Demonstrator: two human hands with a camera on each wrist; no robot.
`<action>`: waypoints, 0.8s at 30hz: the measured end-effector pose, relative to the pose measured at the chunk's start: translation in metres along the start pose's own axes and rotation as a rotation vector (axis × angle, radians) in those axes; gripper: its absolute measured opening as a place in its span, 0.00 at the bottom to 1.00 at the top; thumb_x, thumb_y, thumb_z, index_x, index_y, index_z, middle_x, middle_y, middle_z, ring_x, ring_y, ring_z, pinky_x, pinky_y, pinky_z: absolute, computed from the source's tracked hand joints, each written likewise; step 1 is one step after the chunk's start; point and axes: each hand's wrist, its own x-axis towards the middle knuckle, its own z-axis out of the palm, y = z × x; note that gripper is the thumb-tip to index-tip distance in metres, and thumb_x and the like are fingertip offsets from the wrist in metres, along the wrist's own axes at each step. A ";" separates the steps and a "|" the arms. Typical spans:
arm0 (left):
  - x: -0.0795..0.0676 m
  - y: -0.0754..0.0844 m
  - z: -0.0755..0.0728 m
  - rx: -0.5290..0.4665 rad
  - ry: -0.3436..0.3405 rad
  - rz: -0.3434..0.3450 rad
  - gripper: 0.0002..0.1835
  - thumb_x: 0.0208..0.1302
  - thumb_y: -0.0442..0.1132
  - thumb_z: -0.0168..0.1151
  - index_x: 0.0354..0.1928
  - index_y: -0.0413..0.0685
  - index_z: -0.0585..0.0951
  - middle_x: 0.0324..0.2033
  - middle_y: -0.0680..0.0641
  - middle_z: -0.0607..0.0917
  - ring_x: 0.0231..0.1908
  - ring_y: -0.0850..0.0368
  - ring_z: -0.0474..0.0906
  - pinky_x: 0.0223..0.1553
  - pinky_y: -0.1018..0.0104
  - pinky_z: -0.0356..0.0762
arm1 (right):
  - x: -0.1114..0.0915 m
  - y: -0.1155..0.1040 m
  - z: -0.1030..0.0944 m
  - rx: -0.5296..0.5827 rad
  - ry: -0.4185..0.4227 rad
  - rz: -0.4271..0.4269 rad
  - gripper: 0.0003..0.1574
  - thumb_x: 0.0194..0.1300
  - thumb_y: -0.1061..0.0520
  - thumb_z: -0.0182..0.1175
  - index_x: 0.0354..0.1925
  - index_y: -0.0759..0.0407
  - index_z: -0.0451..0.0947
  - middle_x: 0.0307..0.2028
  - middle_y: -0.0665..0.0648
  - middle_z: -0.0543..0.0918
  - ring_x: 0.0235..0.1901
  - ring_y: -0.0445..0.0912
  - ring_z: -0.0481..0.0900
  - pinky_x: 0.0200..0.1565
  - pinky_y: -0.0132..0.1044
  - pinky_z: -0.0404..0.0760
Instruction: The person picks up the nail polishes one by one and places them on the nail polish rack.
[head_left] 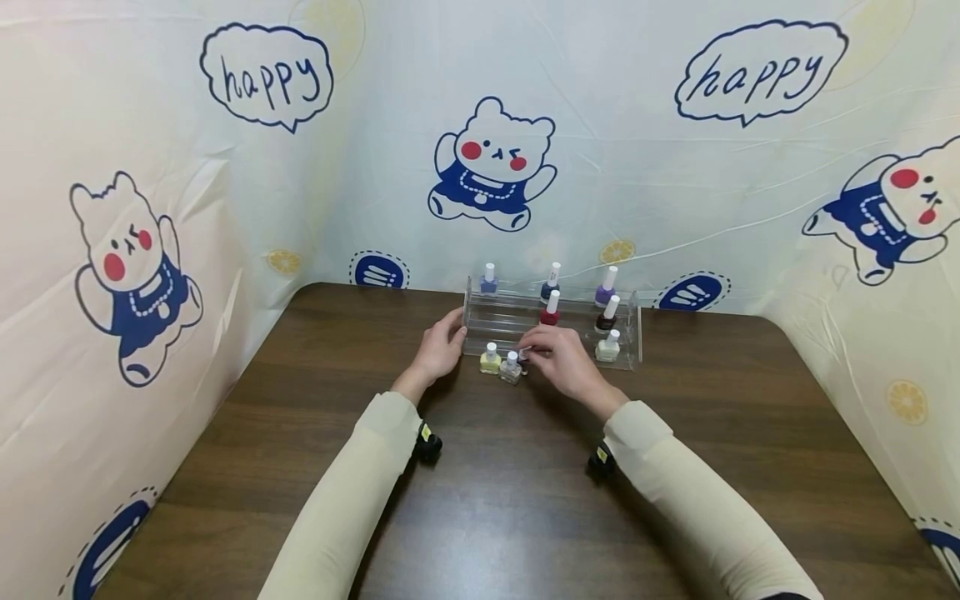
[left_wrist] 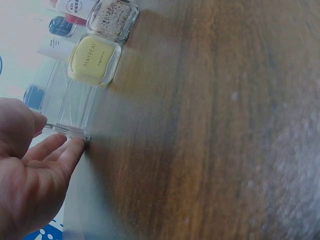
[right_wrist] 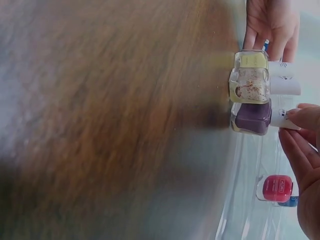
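A clear stepped display rack (head_left: 510, 325) stands near the back of the table. My left hand (head_left: 441, 346) grips its left end, thumb and fingers on either side of the end panel (left_wrist: 70, 131). With thumb and fingers, my right hand (head_left: 561, 360) pinches the white cap of a dark purple nail polish bottle (right_wrist: 252, 118). Beside that bottle, at the rack's front left, are a glitter nail polish bottle (head_left: 511, 367) and a yellow nail polish bottle (head_left: 491, 359). My right hand mostly covers the purple bottle in the head view.
On the rack's back tier are light blue (head_left: 489, 281), dark blue (head_left: 551, 285) and purple (head_left: 606, 288) polishes. Red (head_left: 551, 310) and near-black (head_left: 607, 315) ones occupy the middle; a pale one (head_left: 608, 347) is at front right. A printed cloth (head_left: 420, 150) hangs behind the brown table (head_left: 495, 500).
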 end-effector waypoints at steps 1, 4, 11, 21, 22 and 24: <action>0.000 0.001 0.000 0.000 -0.002 0.002 0.26 0.81 0.35 0.48 0.77 0.46 0.64 0.67 0.38 0.76 0.67 0.42 0.73 0.69 0.49 0.69 | -0.001 0.000 -0.001 -0.002 0.000 0.001 0.10 0.61 0.72 0.69 0.39 0.61 0.90 0.42 0.55 0.89 0.45 0.49 0.86 0.49 0.44 0.86; 0.000 0.001 -0.001 0.005 -0.004 0.005 0.26 0.81 0.35 0.48 0.77 0.46 0.64 0.67 0.38 0.76 0.67 0.42 0.73 0.69 0.49 0.69 | -0.002 -0.001 -0.006 -0.001 0.009 -0.003 0.11 0.60 0.72 0.69 0.40 0.62 0.90 0.42 0.56 0.89 0.45 0.50 0.86 0.51 0.44 0.86; 0.002 0.000 0.000 -0.001 0.000 0.008 0.26 0.81 0.35 0.48 0.77 0.46 0.64 0.67 0.38 0.76 0.66 0.42 0.74 0.69 0.49 0.69 | -0.007 -0.003 -0.018 -0.001 0.035 0.007 0.11 0.59 0.73 0.70 0.40 0.63 0.90 0.44 0.60 0.89 0.48 0.54 0.86 0.54 0.48 0.84; 0.001 -0.001 0.000 -0.017 -0.002 0.009 0.27 0.80 0.34 0.48 0.77 0.46 0.64 0.67 0.37 0.76 0.65 0.43 0.75 0.68 0.50 0.71 | -0.011 -0.003 -0.035 -0.035 0.058 0.024 0.10 0.60 0.72 0.70 0.40 0.64 0.90 0.43 0.59 0.89 0.47 0.54 0.86 0.50 0.48 0.86; 0.001 -0.001 0.000 -0.017 -0.001 0.010 0.27 0.80 0.34 0.49 0.77 0.46 0.64 0.67 0.37 0.77 0.65 0.42 0.75 0.68 0.50 0.71 | -0.012 -0.003 -0.036 -0.037 0.061 0.022 0.11 0.60 0.73 0.70 0.40 0.64 0.90 0.43 0.60 0.89 0.47 0.55 0.86 0.51 0.48 0.86; 0.001 -0.002 0.001 -0.017 -0.001 0.011 0.27 0.80 0.34 0.48 0.77 0.45 0.64 0.67 0.37 0.76 0.65 0.42 0.75 0.68 0.50 0.71 | -0.012 -0.003 -0.038 -0.036 0.063 0.022 0.12 0.59 0.73 0.70 0.40 0.63 0.90 0.43 0.61 0.89 0.48 0.55 0.87 0.51 0.48 0.86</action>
